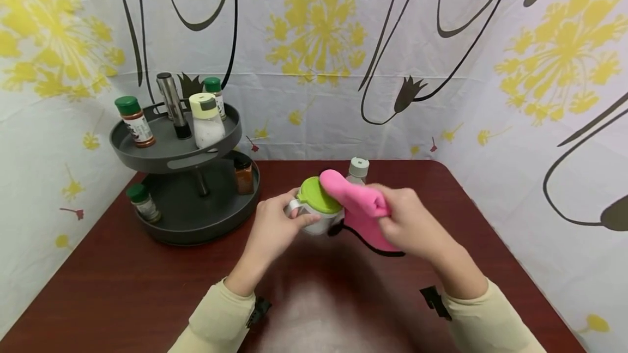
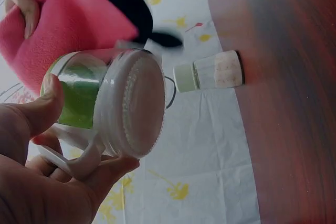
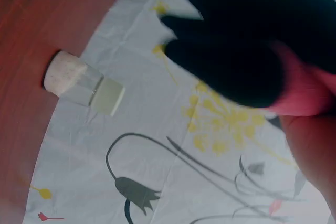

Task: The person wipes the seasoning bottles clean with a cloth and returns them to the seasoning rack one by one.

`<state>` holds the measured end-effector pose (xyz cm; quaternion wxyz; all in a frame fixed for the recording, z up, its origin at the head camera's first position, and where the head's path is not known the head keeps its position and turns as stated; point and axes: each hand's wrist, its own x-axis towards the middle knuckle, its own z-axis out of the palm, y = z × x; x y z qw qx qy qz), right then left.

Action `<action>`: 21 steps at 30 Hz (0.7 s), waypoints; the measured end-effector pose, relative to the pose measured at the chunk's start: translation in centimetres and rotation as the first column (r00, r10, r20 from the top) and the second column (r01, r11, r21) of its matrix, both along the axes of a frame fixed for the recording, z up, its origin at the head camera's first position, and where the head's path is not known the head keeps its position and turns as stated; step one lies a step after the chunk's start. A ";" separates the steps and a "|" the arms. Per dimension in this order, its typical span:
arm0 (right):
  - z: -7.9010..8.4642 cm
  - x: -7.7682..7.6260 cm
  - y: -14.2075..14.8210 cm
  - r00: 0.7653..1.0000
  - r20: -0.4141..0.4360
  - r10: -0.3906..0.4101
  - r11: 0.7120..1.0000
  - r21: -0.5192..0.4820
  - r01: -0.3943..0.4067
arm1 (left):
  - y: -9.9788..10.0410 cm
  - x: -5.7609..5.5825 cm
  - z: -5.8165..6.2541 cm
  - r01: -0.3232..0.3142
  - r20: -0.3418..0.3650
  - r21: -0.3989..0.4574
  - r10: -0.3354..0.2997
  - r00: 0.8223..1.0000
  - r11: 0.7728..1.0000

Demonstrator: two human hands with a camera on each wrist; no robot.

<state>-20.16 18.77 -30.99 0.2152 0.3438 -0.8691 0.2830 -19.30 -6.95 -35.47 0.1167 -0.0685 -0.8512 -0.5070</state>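
Container (image 1: 321,225) with a green lid (image 1: 316,194) was held tilted above the bench (image 1: 98,287), well inside both side edges. I found the left hand's (image 1: 277,223) grip holding it, thumb on the wall and fingers around the handle (image 2: 79,166). I recorded the right hand's (image 1: 406,222) grip closed on a pink cloth (image 1: 360,200) with black edging, which overlapped the lid's right edge; I could not tell whether they touched. Behind the cloth, a pale-capped shaker (image 1: 359,168) stood upright toward the far edge, limiting room there. A two-tier stand (image 1: 191,237) limited movement to the left. On the right, I noted bench surface extending to the edge.
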 end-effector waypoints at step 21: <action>-2.5 -0.4 -4.1 0.979 -0.085 0.183 0.982 0.055 -0.179 | 1.2 -0.2 -0.1 -0.053 -0.071 -0.099 0.046 0.996 0.994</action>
